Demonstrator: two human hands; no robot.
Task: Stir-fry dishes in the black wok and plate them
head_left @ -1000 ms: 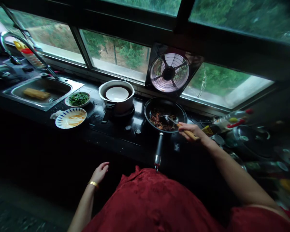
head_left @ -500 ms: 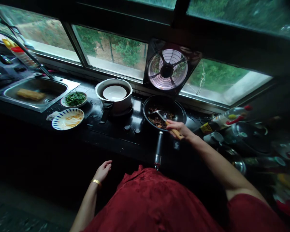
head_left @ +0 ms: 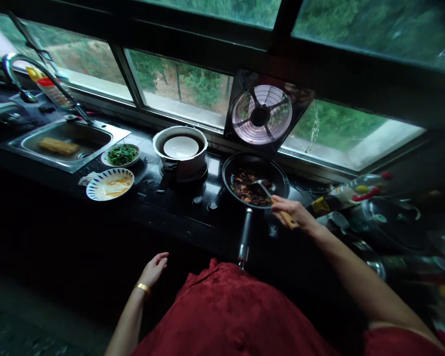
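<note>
Bottles [head_left: 359, 190] at the right end of the counter [head_left: 178, 220] are blurred; the right hand [head_left: 294, 213] hides much of the spatula [head_left: 264, 187] handle.

Black frying pan [head_left: 255, 162] just beyond right hand [head_left: 292, 211], dark brown food [head_left: 249, 192] inside. Spatula [head_left: 267, 190] in that hand: tan handle. Left hand [head_left: 154, 268]: gold bracelet [head_left: 143, 287] at wrist; beyond it, white plate [head_left: 92, 187], blue-striped rim. Red garment [head_left: 237, 316].

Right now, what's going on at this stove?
A person stands at the stove. Their right hand grips a wooden-handled spatula, its blade in the browned food in a dark frying pan. The left hand hangs open at their side, touching nothing. A pot sits on the neighbouring burner.
</note>
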